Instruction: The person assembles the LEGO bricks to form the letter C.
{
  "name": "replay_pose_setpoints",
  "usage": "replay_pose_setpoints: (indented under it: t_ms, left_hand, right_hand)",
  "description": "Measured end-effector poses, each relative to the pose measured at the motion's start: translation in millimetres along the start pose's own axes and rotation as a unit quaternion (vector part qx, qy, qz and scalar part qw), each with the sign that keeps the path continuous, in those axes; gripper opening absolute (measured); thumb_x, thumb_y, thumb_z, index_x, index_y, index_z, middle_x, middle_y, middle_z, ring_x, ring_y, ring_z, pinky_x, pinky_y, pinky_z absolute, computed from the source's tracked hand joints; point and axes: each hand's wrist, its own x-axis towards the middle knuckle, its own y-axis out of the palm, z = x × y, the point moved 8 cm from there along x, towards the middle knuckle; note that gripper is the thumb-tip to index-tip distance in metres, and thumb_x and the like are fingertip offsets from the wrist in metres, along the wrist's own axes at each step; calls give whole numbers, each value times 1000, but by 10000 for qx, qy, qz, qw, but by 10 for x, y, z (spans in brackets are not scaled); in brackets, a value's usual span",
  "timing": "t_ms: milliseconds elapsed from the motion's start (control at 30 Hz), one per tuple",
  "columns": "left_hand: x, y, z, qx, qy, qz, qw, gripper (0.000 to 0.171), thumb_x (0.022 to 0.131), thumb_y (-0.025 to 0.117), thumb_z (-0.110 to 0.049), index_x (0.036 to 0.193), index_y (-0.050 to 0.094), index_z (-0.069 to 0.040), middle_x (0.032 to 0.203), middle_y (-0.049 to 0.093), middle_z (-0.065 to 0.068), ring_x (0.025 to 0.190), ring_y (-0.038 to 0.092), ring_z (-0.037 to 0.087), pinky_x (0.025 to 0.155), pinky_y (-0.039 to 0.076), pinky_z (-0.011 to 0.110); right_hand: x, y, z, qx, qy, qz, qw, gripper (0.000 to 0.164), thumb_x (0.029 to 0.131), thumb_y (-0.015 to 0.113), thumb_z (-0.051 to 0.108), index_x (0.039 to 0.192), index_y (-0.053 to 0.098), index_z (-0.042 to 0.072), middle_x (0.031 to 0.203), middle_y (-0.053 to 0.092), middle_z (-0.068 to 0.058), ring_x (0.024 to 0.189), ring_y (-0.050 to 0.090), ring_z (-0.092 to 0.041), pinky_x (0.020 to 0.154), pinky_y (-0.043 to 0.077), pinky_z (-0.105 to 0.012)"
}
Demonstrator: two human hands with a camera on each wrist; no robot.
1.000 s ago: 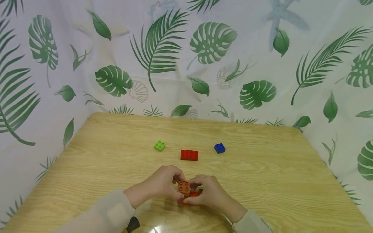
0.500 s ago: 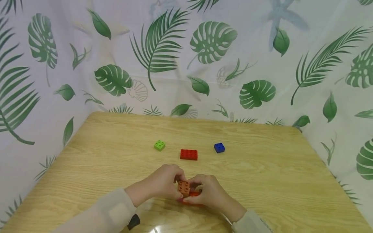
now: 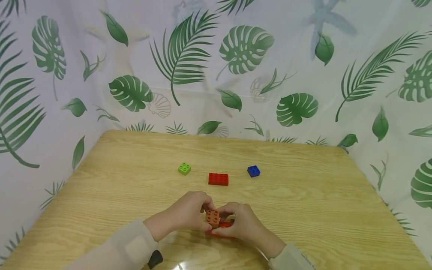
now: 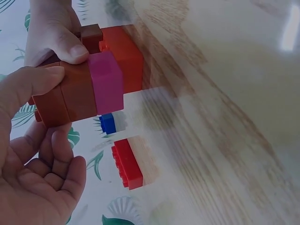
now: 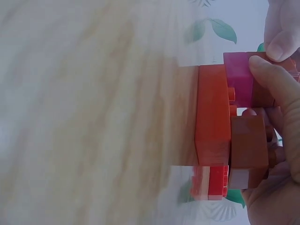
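Both hands work at a small group of toy building bricks near the table's front. My left hand (image 3: 192, 210) pinches the outer of two brown bricks (image 4: 51, 103) stacked on a pink brick (image 4: 108, 82). My right hand (image 3: 245, 224) grips the same stack, its thumb (image 5: 272, 77) across the joint between pink and brown. Under the stack lies a long orange-red brick (image 5: 213, 115), with the pink brick right at its studs at one end. A further brown brick (image 5: 248, 143) sits on its other end. Most right fingers are hidden behind the bricks.
Farther back on the wood-grain table (image 3: 303, 195) lie a lime-green brick (image 3: 184, 168), a long red brick (image 3: 218, 179) and a blue brick (image 3: 254, 171). A leaf-print cloth (image 3: 249, 112) hangs behind the table and along its sides.
Both hands stay nearly in place on the brick stack. The loose bricks have not moved on the table.
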Motion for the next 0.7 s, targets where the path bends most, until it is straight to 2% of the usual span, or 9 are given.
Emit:
replay_pose_setpoints:
  t_ms: [233,367,533,700]
  left_hand:
    - [1,-9,-11,150,158,-40,9998,29,66,86,-12,87,66,-10,82,59,-5,76,58,16,66,48,22]
    - [-1,-11,-23,174,213,-33,9996,29,66,86,-11,87,67,-9,81,59,-6,76,59,17,66,47,21]
    - [-5,-15,-20,140,200,-21,9997,28,66,86,-11,86,67,-9,81,58,-6,76,58,18,66,47,21]
    - [-3,-4,12,100,198,-3,9998,29,67,85,-12,89,67,-8,83,58,-5,78,58,17,68,48,22]
  right_hand:
    - [-44,-13,13,48,222,-66,9997,43,73,82,35,106,66,14,94,65,10,86,61,-9,77,52,-25]
    - [-75,-26,25,158,176,-234,9994,44,74,81,38,106,61,16,97,64,11,89,61,-10,80,53,-32]
    - [-87,-68,65,264,-82,-585,9979,41,75,80,38,105,59,19,97,63,13,90,61,-11,82,52,-38]
    - [-97,-84,86,234,-159,-706,9971,38,76,80,36,105,62,20,96,64,13,89,61,-10,76,53,-32]
